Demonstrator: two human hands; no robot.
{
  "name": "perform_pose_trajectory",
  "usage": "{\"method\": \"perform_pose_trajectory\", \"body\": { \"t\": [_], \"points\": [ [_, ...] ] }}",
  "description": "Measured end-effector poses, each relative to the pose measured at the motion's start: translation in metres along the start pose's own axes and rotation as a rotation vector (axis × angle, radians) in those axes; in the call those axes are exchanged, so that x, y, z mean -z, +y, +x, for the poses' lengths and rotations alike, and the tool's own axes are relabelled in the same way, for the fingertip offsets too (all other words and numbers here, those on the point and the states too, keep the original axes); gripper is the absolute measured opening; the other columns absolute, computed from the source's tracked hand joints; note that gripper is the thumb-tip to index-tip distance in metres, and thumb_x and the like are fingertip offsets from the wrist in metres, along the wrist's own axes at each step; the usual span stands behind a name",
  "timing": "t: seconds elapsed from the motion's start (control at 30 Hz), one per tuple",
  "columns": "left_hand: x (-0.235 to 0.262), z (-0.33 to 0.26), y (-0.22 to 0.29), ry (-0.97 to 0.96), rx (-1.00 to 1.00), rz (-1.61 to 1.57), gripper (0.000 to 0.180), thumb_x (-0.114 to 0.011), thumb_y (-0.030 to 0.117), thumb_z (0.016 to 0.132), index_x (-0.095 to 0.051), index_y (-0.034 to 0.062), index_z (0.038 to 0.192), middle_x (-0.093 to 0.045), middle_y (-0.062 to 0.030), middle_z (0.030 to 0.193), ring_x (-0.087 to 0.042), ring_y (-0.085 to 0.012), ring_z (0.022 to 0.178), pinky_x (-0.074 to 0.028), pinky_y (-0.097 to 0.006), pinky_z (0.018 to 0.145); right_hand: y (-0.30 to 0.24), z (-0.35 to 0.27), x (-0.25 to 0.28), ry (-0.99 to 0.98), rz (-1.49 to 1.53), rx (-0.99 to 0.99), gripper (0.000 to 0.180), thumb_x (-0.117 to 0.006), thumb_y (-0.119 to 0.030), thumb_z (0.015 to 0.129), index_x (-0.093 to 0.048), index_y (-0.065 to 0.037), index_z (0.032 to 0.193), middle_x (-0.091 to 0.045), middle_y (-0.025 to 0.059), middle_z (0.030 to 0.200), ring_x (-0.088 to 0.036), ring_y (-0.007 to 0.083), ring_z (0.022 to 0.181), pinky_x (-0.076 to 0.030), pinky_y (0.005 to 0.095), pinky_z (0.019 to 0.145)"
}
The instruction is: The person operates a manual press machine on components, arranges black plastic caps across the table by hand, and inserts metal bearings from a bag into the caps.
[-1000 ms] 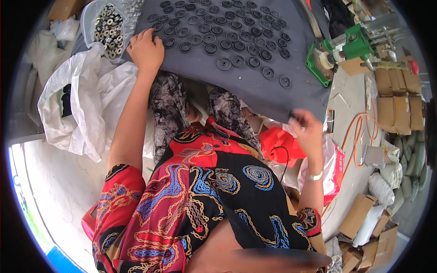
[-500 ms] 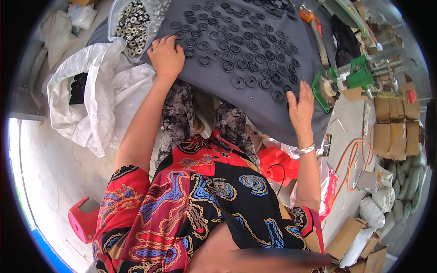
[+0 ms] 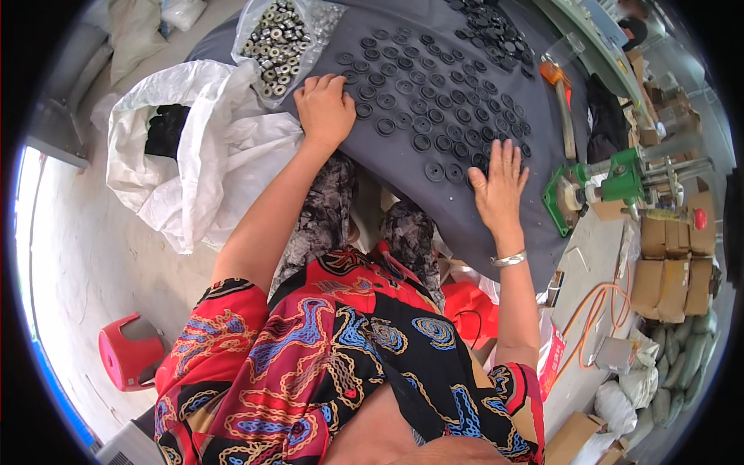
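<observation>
Rings: black flat rubber rings (image 3: pixel 422 124) laid in rows on grey cloth sheet (image 3: pixel 434 201), spread over the board in front of the person's knees.
L hand: left hand (image 3: pixel 325 108) palm down at near-left edge of the rows, fingers slightly curled, resting on rings; nothing pinched.
R hand: right hand (image 3: pixel 500 190) flat, fingers spread, palm down at near-right edge of rows; fingertips touch the closest rings. Silver bangle (image 3: pixel 508 260) on wrist.
Key relation: rings lie ahead of both hands, rows run up & to the right, away from the body. Field sits between the hands; L is nearer the bag, R nearer the green tool.
Bag: clear plastic bag of metal rings (image 3: pixel 275 39) just beyond L hand, touching the sheet's far-left corner.
Pile: denser heap of black rings (image 3: pixel 488 23) at far end of sheet.
Surface: cloth sags a bit at near edge, wrinkled.
Room: white sack (image 3: pixel 209 147) w/ dark contents to the left, red stool (image 3: pixel 128 349) on pale floor, green press tool (image 3: pixel 612 182) on bench at right, cardboard boxes (image 3: pixel 670 263) beyond, orange cable (image 3: pixel 593 310).
</observation>
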State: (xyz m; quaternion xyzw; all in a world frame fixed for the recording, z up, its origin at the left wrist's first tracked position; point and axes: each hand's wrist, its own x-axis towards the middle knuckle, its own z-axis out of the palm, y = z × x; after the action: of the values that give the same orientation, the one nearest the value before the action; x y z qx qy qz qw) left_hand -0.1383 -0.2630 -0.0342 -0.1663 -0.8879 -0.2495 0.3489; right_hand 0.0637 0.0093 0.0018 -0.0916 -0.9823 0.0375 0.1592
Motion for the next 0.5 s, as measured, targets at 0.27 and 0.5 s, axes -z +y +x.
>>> {"method": "perform_pose_trajectory", "body": {
  "t": [0.27,0.5],
  "points": [
    [0.001,0.002,0.018,-0.023,0.03,-0.067,0.024,-0.065,0.017,0.073,-0.067,0.0089,0.096,-0.066,-0.0072,0.101,-0.055,-0.0276,0.101,-0.039,-0.044,0.089,-0.026,0.011,-0.012,-0.078,-0.04,0.017,0.068,-0.047,-0.048,0.096,-0.034,-0.007,0.149,-0.035,0.0194,0.153,-0.026,0.0388,0.143,-0.01,0.0633,0.114],
    [0.032,-0.008,-0.005,0.149,0.008,-0.49,0.021,-0.061,0.003,0.076,-0.065,0.0038,0.097,-0.064,-0.0122,0.097,-0.057,-0.0336,0.097,-0.045,-0.043,0.085,-0.033,-0.025,0.003,0.139,0.128,0.105,0.055,-0.053,-0.035,0.096,-0.044,-0.005,0.141,-0.043,0.0166,0.147,-0.031,0.0341,0.142,-0.012,0.057,0.117]
  ]
}}
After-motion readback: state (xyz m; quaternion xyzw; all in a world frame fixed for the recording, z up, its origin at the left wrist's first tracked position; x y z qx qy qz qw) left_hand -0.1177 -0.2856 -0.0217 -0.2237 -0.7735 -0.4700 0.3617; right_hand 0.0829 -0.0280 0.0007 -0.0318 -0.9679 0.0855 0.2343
